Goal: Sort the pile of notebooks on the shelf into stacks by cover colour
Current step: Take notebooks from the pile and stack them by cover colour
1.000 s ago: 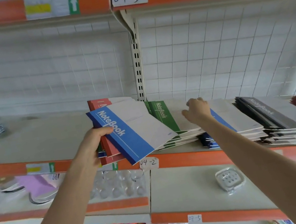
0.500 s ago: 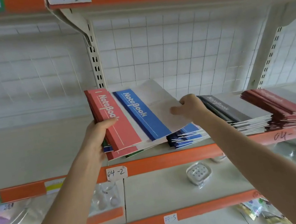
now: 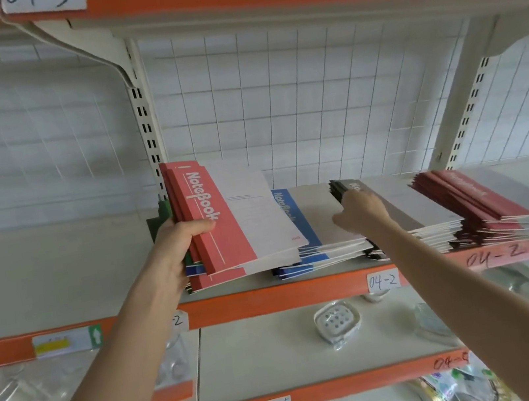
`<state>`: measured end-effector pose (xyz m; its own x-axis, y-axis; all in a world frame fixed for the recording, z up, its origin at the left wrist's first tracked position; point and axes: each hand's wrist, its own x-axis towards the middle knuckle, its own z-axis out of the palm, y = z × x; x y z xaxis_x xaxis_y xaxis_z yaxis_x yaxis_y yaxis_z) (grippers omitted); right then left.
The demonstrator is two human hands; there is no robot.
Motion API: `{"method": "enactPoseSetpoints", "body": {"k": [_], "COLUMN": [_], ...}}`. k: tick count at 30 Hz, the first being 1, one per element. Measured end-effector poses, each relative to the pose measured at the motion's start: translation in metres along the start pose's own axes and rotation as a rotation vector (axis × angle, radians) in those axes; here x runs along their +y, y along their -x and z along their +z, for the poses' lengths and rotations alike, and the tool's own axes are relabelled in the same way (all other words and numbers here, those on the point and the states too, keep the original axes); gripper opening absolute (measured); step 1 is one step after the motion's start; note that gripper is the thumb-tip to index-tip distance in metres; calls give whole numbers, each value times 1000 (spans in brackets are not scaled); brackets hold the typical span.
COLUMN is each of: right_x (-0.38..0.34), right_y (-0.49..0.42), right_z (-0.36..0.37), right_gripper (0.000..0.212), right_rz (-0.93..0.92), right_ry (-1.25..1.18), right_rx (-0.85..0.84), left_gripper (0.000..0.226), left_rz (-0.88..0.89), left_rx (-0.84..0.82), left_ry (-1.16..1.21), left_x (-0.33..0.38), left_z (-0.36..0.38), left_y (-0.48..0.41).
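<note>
Three sorted stacks on the shelf: blue stack, black stack, red stack farthest right. Left hand fingers clamp the mixed bundle, red notebook on top, long axis front-to-back. Right hand sits nearer the red stack; its fingers' state unclear.

Two bare hands work at a shelf of notebook stacks.

The left hand grips a tilted bundle of notebooks, thumb across the red notebook on top, with green and blue edges showing beneath. The right hand lies stretched over the blue stack, its fingers touching the corner of the black stack just beside it. A dark red stack sits further right. A "04-2" label marks the shelf edge.
</note>
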<state>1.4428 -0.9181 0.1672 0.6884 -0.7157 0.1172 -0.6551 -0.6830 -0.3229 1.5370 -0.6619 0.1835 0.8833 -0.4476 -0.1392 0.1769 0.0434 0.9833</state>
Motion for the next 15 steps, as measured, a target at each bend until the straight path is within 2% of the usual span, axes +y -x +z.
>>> {"method": "enactPoseSetpoints", "body": {"k": [2, 5, 6, 10, 13, 15], "right_x": [-3, -13, -14, 4, 26, 41], "right_y": [4, 13, 17, 25, 24, 22], "right_z": [-3, -13, -16, -25, -33, -37], "right_gripper": [27, 38, 36, 33, 13, 10], "right_rz": [-65, 34, 53, -31, -42, -29], "right_ry": [-140, -624, -678, -453, -518, -566], "right_rx": [28, -229, -288, -191, -140, -120], "left_gripper": [30, 29, 29, 34, 28, 24], "left_rz": [7, 38, 50, 56, 48, 36], "left_rx": [-9, -17, -15, -5, -19, -36], "left_ry": [-4, -19, -18, -8, 21, 23], "left_x": [-1, -2, -2, -7, -13, -17], "left_z": [11, 36, 45, 82, 105, 117], "left_y": [-1, -2, -2, -2, -1, 1]}}
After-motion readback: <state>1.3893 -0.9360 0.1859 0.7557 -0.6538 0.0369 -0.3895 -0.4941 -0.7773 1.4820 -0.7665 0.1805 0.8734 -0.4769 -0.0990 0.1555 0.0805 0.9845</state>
